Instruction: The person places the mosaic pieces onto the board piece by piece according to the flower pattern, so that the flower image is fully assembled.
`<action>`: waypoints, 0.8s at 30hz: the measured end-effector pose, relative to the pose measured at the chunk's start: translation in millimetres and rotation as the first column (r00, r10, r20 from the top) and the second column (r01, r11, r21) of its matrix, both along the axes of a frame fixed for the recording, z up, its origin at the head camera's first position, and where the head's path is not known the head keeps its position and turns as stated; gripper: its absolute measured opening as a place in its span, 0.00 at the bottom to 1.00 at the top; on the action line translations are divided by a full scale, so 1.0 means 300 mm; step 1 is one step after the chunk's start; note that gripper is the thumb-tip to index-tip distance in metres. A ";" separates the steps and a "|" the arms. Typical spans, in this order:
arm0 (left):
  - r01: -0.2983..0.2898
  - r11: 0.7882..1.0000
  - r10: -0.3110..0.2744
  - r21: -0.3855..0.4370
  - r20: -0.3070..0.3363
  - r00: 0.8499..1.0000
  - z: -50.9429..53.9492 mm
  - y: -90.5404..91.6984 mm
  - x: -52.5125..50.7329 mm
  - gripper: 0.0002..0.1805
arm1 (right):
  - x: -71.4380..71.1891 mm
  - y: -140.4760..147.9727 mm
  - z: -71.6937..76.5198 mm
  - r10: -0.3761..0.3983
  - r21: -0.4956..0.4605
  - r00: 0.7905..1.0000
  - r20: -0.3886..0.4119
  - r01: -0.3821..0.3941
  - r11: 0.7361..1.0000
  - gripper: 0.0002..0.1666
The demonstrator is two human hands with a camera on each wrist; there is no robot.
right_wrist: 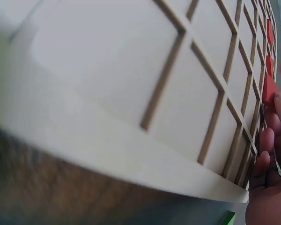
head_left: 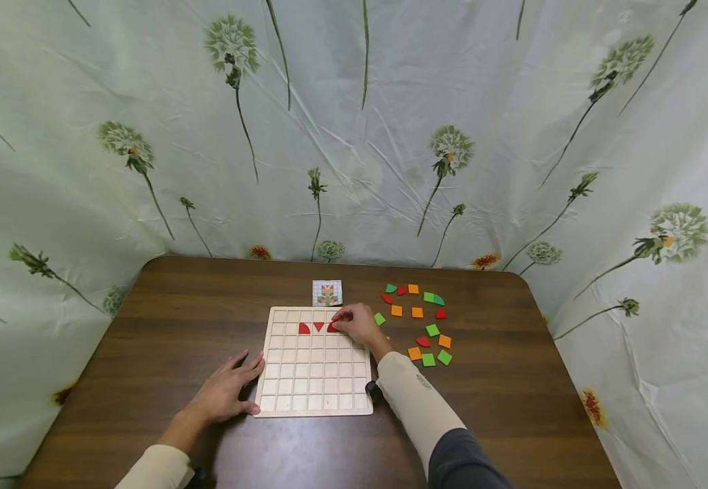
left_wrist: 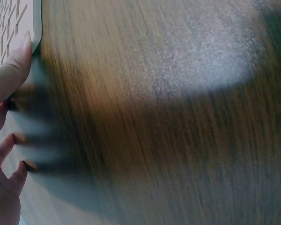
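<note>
A pale wooden grid board (head_left: 305, 413) lies on the brown table. In its second row are a red quarter-round piece (head_left: 303, 329), a red triangle (head_left: 319, 327) and another red piece (head_left: 332, 328), whose right part is hidden by my right hand (head_left: 356, 322). My right thumb and fingertips pinch that last piece (right_wrist: 270, 90) at its cell, as the right wrist view shows. With fingers spread, my left hand (head_left: 222, 390) touches the board's left edge; in the left wrist view the thumb (left_wrist: 19, 63) rests on the board's corner.
A small printed card (head_left: 327, 293) with a coloured grid figure lies behind the board. To the right, loose green (head_left: 428, 360), orange (head_left: 417, 312) and red (head_left: 441, 314) pieces are scattered over the table (head_left: 500, 407). A flower-patterned cloth (head_left: 378, 170) hangs behind the table.
</note>
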State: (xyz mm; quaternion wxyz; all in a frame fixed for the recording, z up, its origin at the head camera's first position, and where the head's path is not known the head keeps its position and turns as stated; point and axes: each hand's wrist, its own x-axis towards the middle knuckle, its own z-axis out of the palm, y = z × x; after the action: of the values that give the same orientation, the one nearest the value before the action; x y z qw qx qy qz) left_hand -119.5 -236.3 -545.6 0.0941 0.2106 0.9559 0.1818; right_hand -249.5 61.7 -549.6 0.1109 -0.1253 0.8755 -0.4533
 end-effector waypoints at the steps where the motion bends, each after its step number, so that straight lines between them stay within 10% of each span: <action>1: -0.003 1.000 0.003 -0.005 0.002 1.000 0.000 -0.001 0.000 0.50 | 0.001 -0.002 -0.001 0.003 0.001 1.000 -0.004 -0.003 1.000 0.04; 24: -0.006 1.000 0.006 0.002 -0.006 1.000 -0.003 0.002 0.003 0.50 | 0.007 -0.002 -0.010 0.080 0.110 0.992 -0.097 -0.069 0.992 0.04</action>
State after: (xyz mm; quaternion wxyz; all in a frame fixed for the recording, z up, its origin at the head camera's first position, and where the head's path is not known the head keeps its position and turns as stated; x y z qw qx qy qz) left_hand -118.7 -235.8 -546.5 0.0906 0.2084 0.9566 0.1826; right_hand -247.3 61.1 -552.6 0.0896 -0.1748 0.8976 -0.3946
